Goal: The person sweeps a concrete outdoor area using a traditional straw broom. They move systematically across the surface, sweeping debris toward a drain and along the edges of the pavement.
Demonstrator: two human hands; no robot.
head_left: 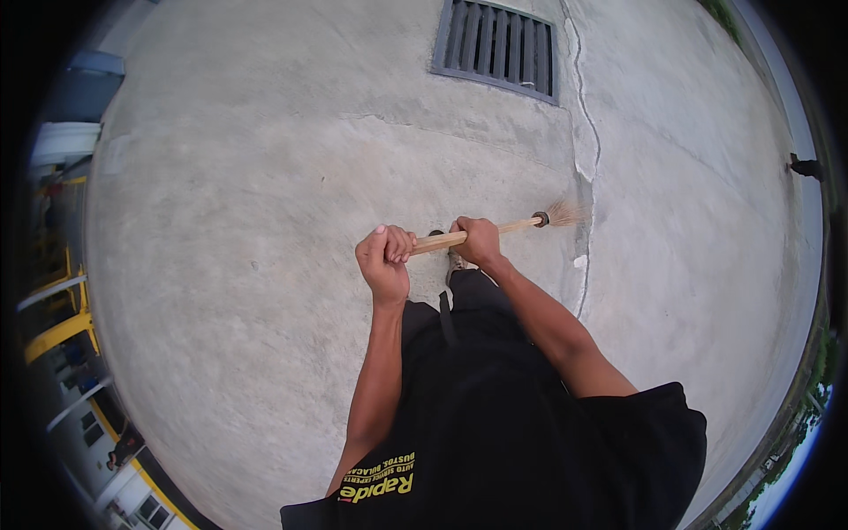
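Both fists are clamped on the broom (508,227), a pale wooden stick with straw bristles fanned over a concrete floor (265,221) crack: left hand (385,256) at its end, right hand (478,240) midway.

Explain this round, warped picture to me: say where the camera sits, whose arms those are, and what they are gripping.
The camera is worn on a person's head and looks straight down, so the wide lens bends the scene into a circle. The two bare arms rising from the lower edge belong to the wearer, who is dressed in black. The left hand is closed around the end of a wooden broom handle, and the right hand grips it farther along. The straw bristles point to the right, over a crack in the concrete ground. A metal drain grate is set in the concrete above. One shoe peeks out below the hands.
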